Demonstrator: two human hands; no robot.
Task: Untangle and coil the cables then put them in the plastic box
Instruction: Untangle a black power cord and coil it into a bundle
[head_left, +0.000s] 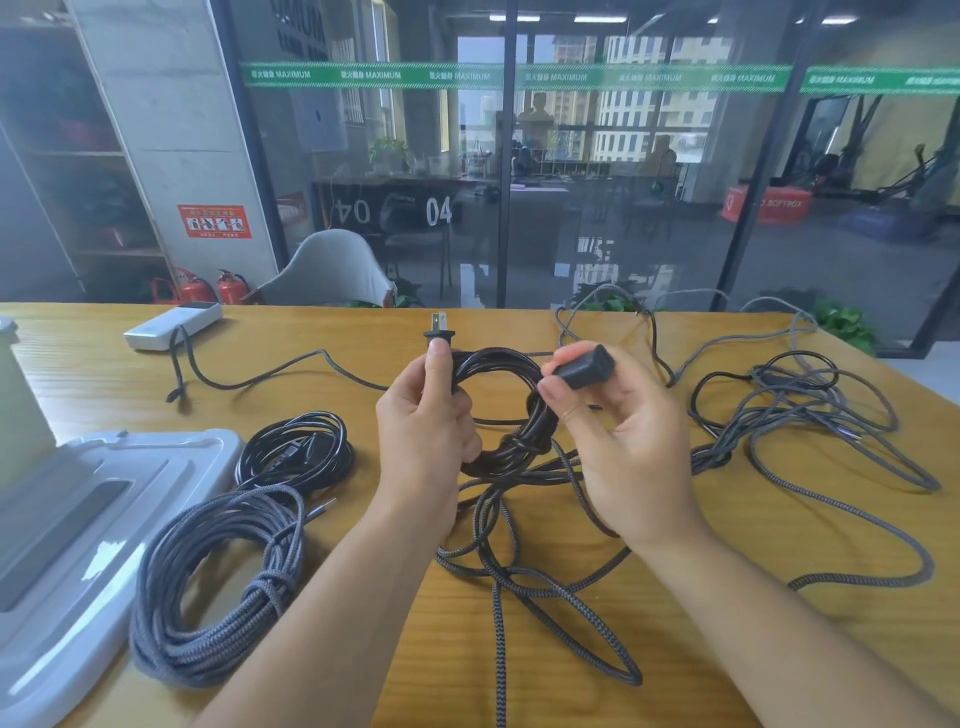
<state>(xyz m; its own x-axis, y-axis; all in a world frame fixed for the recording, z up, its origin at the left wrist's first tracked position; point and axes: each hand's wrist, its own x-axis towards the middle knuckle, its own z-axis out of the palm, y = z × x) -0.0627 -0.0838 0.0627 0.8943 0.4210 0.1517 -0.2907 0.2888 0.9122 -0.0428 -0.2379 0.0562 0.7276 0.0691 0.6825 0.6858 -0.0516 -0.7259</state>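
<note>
A single head-worn camera looked forward and down across the worktop (363, 649) from close above. Its wide lens bowed the edges, and the glass wall (623, 208) beyond seemed fairly near.

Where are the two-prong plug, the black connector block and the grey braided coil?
two-prong plug (439, 329): head view, on its black body below the prongs.
black connector block (586, 368): head view, mid-body.
grey braided coil (218, 587): head view, on the near-right strands.
</note>
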